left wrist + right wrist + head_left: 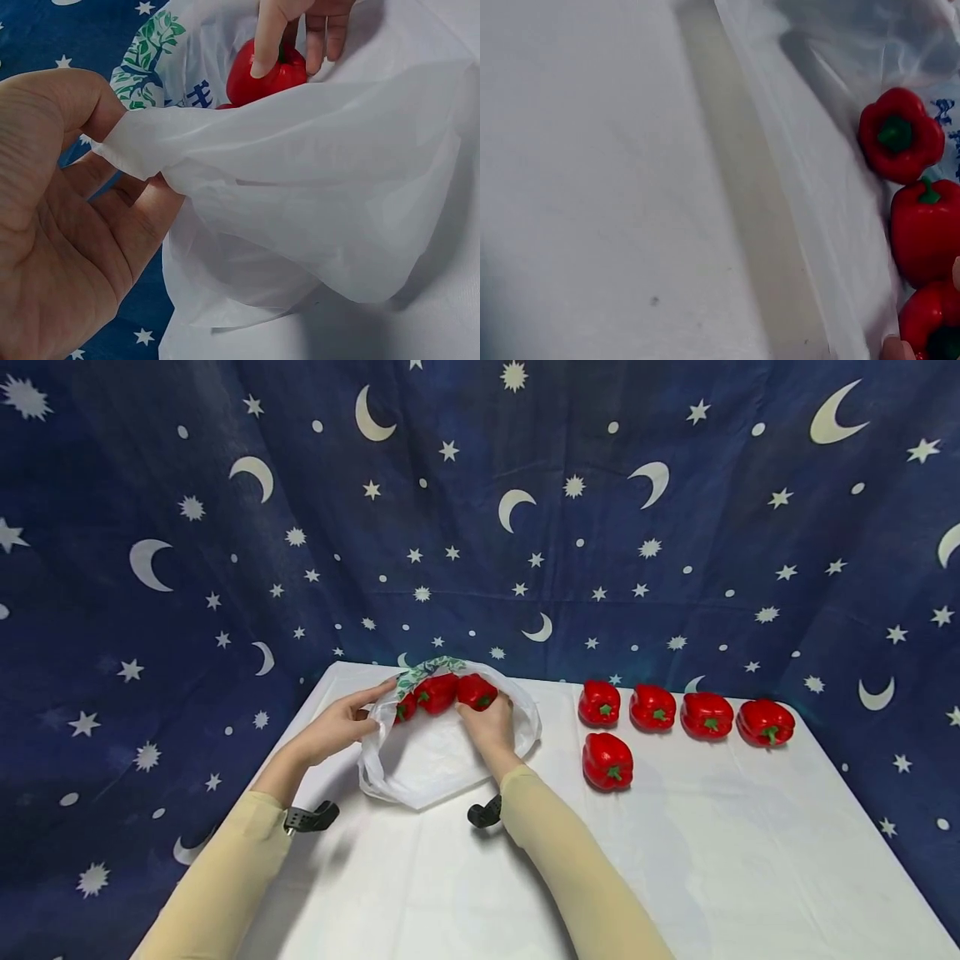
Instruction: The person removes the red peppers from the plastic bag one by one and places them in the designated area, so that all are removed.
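A white plastic bag with a green leafy print lies with its mouth spread toward me. My left hand pinches the left rim of the bag between thumb and fingers. Reaching inside, my right hand holds a red bell pepper, its fingertips on either side of it. Two more bell peppers sit in the bag to the left: a middle one and a far one with its green stem showing. In the left wrist view the bag's near wall hides most of the inside.
To the right of the bag, several red bell peppers stand in a back row on the white table. One single bell pepper sits in front of that row. A dark blue curtain with moons and stars hangs behind.
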`<action>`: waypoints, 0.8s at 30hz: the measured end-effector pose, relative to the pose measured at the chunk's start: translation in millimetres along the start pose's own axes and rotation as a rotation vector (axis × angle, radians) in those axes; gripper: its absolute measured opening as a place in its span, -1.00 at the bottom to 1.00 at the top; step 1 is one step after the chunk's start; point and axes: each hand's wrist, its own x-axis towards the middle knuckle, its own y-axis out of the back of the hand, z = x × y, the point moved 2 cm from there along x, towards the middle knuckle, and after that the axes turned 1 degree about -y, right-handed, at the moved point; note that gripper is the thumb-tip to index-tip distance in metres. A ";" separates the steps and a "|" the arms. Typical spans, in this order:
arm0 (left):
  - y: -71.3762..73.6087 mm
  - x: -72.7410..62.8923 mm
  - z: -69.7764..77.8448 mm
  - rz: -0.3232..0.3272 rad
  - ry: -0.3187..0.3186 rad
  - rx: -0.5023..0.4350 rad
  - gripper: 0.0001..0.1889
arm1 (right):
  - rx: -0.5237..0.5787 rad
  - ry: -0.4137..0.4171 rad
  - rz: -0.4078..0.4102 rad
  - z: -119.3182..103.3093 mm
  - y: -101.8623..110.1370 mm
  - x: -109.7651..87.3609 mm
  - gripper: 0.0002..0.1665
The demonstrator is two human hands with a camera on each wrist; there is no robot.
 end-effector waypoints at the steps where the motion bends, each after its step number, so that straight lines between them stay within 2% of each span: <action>1: -0.9 0.3 -0.4 -0.002 0.001 -0.002 -0.25 | -0.027 -0.001 0.006 0.5 0.2 0.7 -0.04; 6: -2.4 -1.2 -1.3 -0.010 0.012 -0.023 -0.26 | -0.125 0.020 0.032 4.8 2.3 3.2 -0.22; 10: 2.5 -3.5 0.9 -0.010 0.011 -0.024 -0.27 | -0.163 0.044 0.002 3.9 3.9 2.3 -0.22; 17: 4.1 -5.2 0.5 0.002 0.028 0.018 -0.24 | -0.207 0.105 -0.120 6.8 13.6 -17.2 -0.05; 24: 4.4 -4.7 1.9 0.004 0.007 0.030 -0.25 | -0.205 0.206 -0.277 13.8 26.8 -42.6 -0.07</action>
